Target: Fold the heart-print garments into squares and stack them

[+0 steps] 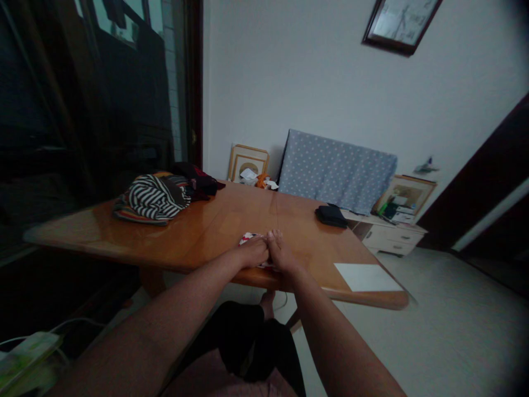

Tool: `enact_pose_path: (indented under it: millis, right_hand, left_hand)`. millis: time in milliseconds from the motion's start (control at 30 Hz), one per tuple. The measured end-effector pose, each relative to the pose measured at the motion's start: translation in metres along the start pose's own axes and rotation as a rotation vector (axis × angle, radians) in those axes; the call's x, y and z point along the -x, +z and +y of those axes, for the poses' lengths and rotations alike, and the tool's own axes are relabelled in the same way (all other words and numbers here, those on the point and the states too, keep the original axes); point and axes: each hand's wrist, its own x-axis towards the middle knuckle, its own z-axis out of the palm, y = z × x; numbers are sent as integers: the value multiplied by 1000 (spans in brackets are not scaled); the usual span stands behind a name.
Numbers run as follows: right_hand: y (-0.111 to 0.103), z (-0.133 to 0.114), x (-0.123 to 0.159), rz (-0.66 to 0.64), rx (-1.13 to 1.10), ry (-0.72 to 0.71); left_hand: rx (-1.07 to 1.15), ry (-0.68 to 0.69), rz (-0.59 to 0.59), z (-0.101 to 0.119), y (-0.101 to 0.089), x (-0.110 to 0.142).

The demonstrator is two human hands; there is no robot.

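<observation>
A small piece of cloth (pixel 247 237), white with red and dark patterning, lies at the front edge of the wooden table (pixel 231 215). My left hand (pixel 253 252) rests on it with fingers curled and closed. Against it, my right hand (pixel 280 251) is also closed, its fingers at the cloth where the two hands meet. Most of the cloth is hidden beneath my hands; a corner shows beyond the left one and a strip shows below them.
Striped folded clothing (pixel 157 197) and a dark cap-like item (pixel 200 179) lie at the table's left. A black pouch (pixel 331 215) and a white sheet (pixel 367 277) lie to the right. Behind stand a dotted blue cover (pixel 336 168) and a low white cabinet (pixel 392 237).
</observation>
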Motion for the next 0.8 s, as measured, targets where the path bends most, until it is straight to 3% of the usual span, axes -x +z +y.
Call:
enact_pose_path:
  millis: [200,467,600,667,800]
  right_hand:
    - [-1,1,10,-43,234,-37]
    - [0,-9,15,-40,460,17]
    - [1,-10,17,-29,494,12]
    - [2,-9,17,-26,490,18]
    - [3,-4,16,-27,484,32]
  left_hand:
    - [-107,-195,-127,-27,-8,20]
    - [-122,-207,-121,-41,-2,25]
    - [-4,-203,-148,-55,-5,22]
    - [117,-277,-33,-67,-10,25]
    - [394,-535,326,-88,-21,41]
